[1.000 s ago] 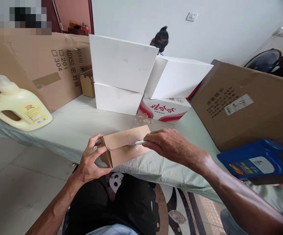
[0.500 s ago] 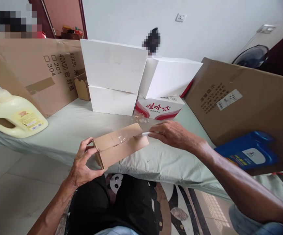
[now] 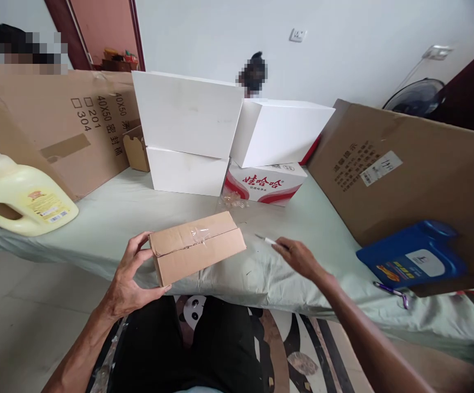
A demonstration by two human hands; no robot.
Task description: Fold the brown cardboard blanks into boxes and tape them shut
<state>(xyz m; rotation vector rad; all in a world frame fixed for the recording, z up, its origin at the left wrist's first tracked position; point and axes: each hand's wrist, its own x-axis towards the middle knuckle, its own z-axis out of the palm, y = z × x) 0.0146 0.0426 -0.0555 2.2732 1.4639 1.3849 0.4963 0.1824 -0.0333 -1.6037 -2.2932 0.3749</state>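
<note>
Box (image 3: 198,251) in the left hand (image 3: 126,279), knife (image 3: 268,240) in the right hand (image 3: 299,256)

The box is at the front edge of the worktop (image 3: 323,218), slanting so its right end lies farther in; whether the worktop bears its weight cannot be told. It looks light and fairly stiff, plain card that should not slip but may dent under a hard squeeze. Its left end seems the best hold, well clear of the blade; the seam and wrinkled tape (image 3: 200,234) on the upper face offer poorer purchase.

The left hand's fingers grip that end, thumb low on the near side, the others around the upper corner. The right hand's fingers are closed on the knife's white handle; its blade points toward the box's right end, near but not touching.

Beyond the box, clear scraps (image 3: 233,201) lie just before a carton (image 3: 265,185). A yellow jug (image 3: 28,196) sits toward the worktop's left end, a blue jug (image 3: 411,254) toward its right.
</note>
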